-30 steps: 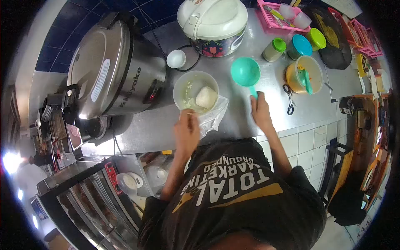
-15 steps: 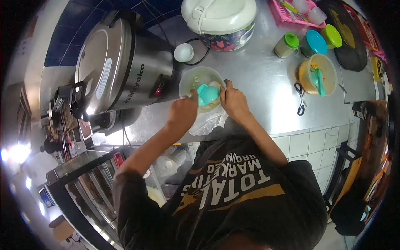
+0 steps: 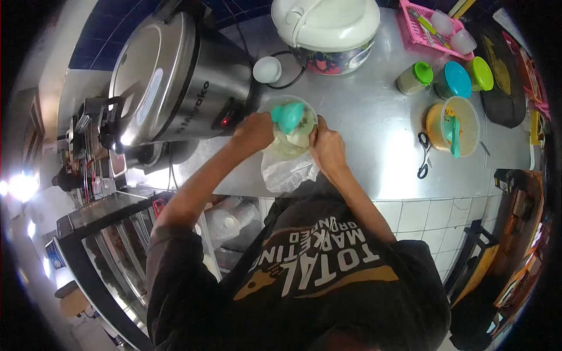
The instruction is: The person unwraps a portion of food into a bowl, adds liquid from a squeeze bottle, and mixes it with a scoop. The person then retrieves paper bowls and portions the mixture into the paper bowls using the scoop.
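Observation:
A translucent round tub point(image 3: 275, 153) stands on the steel counter, with pale contents and green bits inside. My left hand point(image 3: 254, 132) is closed around the handle of a turquoise scoop point(image 3: 288, 117), whose bowl is over the tub. The tub's right rim is pinched by my right hand point(image 3: 329, 146). A crumpled clear plastic bag point(image 3: 288, 174) lies at the tub's near side. How deep the scoop sits in the contents is not clear.
To the left stands a large steel Miyako cooker point(image 3: 205, 88); a white-lidded rice cooker point(image 3: 328, 26) and white cup point(image 3: 267, 69) are behind. Scissors point(image 3: 424, 155), an orange-filled tub point(image 3: 471, 128), lidded jars point(image 3: 453, 80) and a pink basket point(image 3: 418, 32) are at right.
The turquoise scoop has turned and shifted toward the tub's far side, with my left hand moving slightly left. My right hand stays at the rim. The whole view has shifted a little.

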The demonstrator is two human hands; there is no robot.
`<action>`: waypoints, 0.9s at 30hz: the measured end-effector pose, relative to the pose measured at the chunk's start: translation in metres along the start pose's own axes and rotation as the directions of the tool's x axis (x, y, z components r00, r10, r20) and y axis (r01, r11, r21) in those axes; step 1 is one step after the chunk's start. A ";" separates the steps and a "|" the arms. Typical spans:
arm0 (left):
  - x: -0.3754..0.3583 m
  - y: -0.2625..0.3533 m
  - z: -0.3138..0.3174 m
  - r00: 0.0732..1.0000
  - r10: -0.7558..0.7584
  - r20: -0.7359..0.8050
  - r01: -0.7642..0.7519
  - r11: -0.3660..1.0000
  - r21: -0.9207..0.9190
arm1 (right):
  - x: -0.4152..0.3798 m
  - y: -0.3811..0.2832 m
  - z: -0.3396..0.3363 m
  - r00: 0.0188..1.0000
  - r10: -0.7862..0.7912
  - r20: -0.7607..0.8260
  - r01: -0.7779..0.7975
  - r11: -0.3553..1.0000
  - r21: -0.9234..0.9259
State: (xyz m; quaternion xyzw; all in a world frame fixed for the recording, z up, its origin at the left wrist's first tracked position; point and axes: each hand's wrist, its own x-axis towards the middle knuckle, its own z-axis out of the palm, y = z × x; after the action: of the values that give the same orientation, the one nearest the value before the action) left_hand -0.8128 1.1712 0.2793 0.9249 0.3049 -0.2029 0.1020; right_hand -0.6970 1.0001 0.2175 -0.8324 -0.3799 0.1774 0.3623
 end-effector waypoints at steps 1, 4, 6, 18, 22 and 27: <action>-0.005 0.007 -0.021 1.000 0.006 -0.010 -0.006 1.000 0.005 | 0.004 0.001 -0.002 1.000 0.006 -0.004 -0.006 0.999 0.038; -0.039 0.025 -0.046 0.995 -0.079 -0.057 0.083 0.994 0.075 | 0.003 0.000 -0.003 1.000 0.001 -0.001 -0.001 0.998 0.061; -0.041 0.026 -0.028 0.992 0.089 0.094 -0.100 0.988 0.116 | 0.007 -0.004 -0.003 0.999 -0.033 -0.002 0.033 0.998 0.051; -0.015 0.042 0.033 0.994 -0.006 -0.112 0.024 0.987 0.160 | 0.010 -0.011 -0.009 0.997 0.026 0.067 -0.027 0.999 0.021; -0.003 0.003 0.043 0.985 0.090 -0.145 -0.101 0.993 -0.068 | 0.013 0.005 0.008 0.996 -0.086 0.032 0.087 0.995 -0.049; -0.064 0.016 -0.036 0.941 -0.141 -0.307 0.112 0.988 -0.108 | 0.046 0.057 -0.036 0.957 0.239 0.165 -0.291 0.790 0.539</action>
State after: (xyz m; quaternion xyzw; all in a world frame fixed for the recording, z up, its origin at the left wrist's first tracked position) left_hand -0.8385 1.1363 0.3408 0.9184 0.3848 -0.0457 0.0802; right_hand -0.6181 0.9924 0.1988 -0.7265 -0.2065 0.3659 0.5437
